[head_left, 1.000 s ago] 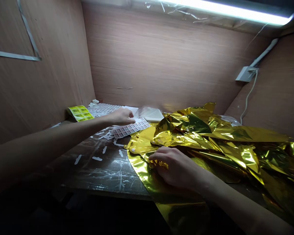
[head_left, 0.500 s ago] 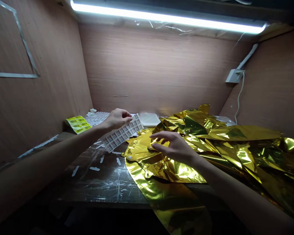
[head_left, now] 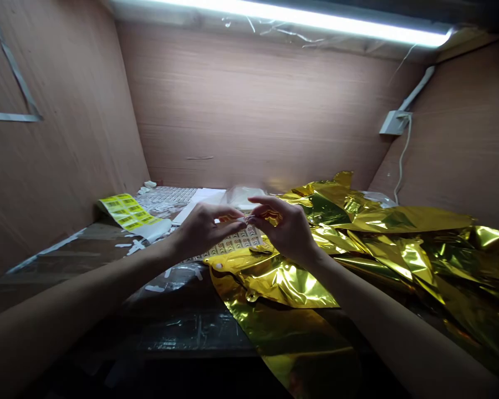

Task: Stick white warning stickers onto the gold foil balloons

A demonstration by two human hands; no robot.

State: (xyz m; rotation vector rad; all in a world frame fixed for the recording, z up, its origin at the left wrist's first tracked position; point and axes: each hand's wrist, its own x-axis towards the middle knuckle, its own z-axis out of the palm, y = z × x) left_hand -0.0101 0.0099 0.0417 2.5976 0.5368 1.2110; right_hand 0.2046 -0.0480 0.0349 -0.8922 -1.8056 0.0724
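My left hand (head_left: 210, 224) and my right hand (head_left: 289, 228) meet above the table, thumbs and forefingers pinched together at the tips. Between them is a small pale printed sticker (head_left: 247, 219), partly covered by the fingers. Just below and behind the hands lies a sheet of printed stickers (head_left: 233, 242), its upper part hidden by them. Crumpled gold foil balloons (head_left: 291, 277) spread out under my right hand and wrist, one hanging over the table's front edge.
A yellow label sheet (head_left: 128, 211) curls against the left wall. Small white paper strips (head_left: 154, 288) are scattered on the dark, film-covered table (head_left: 183, 327). More printed sheets (head_left: 170, 197) and a clear plastic-looking container (head_left: 244, 197) lie at the back. A white cable (head_left: 404, 160) hangs at right.
My right hand has moved up and left to meet my left hand, which moved slightly right and lower. Fingertips now pinch together over the sticker sheet. The view has shifted a little.
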